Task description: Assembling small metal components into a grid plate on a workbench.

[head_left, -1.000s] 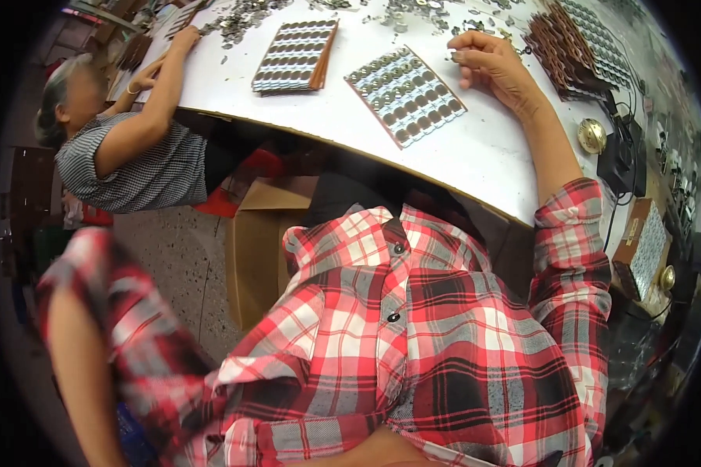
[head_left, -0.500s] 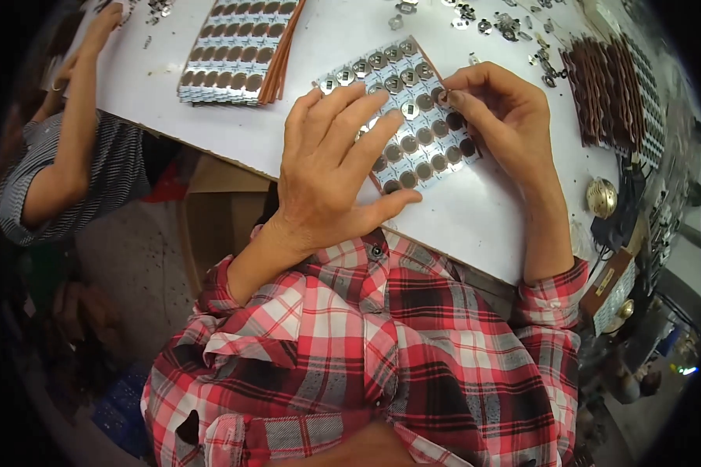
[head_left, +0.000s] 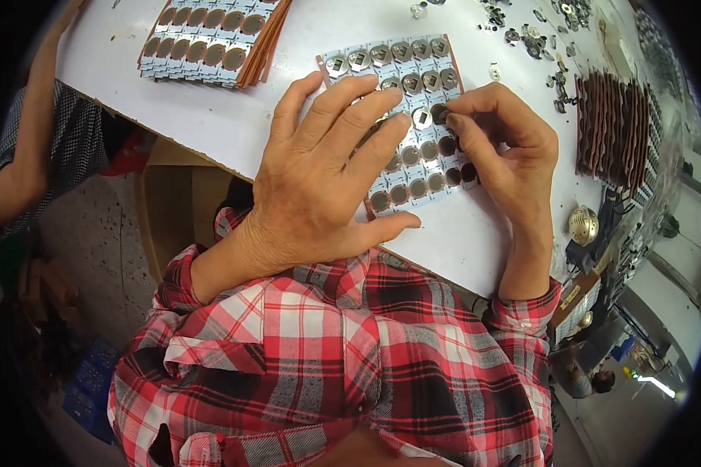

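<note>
A light-blue circuit board panel (head_left: 417, 188) lies on the white table, with rows of round dark pads. Silver metal pieces (head_left: 380, 54) with small dark centres sit on pads in its far rows, while the near rows show bare pads. My left hand (head_left: 319, 152) rests over the panel's left side, fingers spread, hiding part of the middle rows. At the panel's right edge my right hand (head_left: 510, 140) pinches thumb and forefinger together beside a dark round pad (head_left: 439, 114). What lies between those fingertips is hidden.
Stacked similar panels (head_left: 206, 39) stand at the far left, and another stack on edge (head_left: 614, 128) is at the right. Loose metal parts (head_left: 533, 43) are scattered at the far right. A round metal object (head_left: 582, 226) sits by the right edge. Another person's arm (head_left: 31, 132) is at left.
The view has shifted, so the scene sits differently in it. My right hand keeps its pinch at the panel's right edge. My left hand stays spread over the panel.
</note>
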Tool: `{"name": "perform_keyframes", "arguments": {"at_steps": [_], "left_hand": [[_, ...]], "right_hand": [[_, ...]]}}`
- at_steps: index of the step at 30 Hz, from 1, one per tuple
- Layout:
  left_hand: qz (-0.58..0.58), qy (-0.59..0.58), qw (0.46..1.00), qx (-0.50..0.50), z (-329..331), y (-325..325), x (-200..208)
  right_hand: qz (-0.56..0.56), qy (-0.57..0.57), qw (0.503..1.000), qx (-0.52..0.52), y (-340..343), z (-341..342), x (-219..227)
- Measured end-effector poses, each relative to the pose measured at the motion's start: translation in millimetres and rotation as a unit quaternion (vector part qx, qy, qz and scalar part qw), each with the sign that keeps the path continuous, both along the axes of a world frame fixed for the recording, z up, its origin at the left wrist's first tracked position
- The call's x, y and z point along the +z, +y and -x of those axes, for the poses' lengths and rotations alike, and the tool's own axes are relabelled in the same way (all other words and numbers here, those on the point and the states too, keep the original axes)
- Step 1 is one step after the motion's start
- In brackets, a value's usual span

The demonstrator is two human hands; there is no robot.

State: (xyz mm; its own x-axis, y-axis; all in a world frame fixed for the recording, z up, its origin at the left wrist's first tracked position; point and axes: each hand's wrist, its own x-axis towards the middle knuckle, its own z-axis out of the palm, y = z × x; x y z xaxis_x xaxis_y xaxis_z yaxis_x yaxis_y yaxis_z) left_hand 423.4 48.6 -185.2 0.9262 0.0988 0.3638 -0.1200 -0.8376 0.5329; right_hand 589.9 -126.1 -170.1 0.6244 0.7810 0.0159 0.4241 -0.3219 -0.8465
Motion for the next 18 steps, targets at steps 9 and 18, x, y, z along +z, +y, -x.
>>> {"name": "perform_keyframes", "arguments": {"at_steps": [9,18], "left_hand": [[-0.014,-0.012,1.000,0.007,0.2,-2.6,-4.8],[-0.004,-0.027,1.000,0.012,1.9,-4.6,-5.9]], "right_hand": [[0.003,0.000,1.000,0.017,1.9,0.9,3.3],[-0.014,0.020,1.000,-0.020,4.6,7.5,0.4]]}}
